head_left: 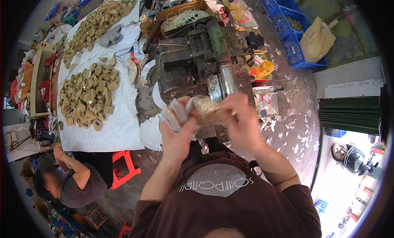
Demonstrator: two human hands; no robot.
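Observation:
My left hand [179, 135] is closed round a folded bundle of pale grey-white pieces [175, 114] with gold edges. A glittery gold piece of sheet material [205, 108] stretches from that bundle toward my right hand [243, 125]. The right fingers are bent in a pinch at the far end of the gold piece, slightly blurred. Both hands are held in front of a worn, greasy machine [176, 74] with a shiny metal cylinder [228, 80], just beyond the right hand.
Left of the machine, a white-covered table [111, 139] bears heaps of khaki blocks [88, 96]. A seated person [78, 180] is near a red stool [123, 170]. Blue crates [295, 49] stand at the right wall. White scraps [295, 133] litter the floor. A wire-filled tray [184, 18] lies behind the machine.

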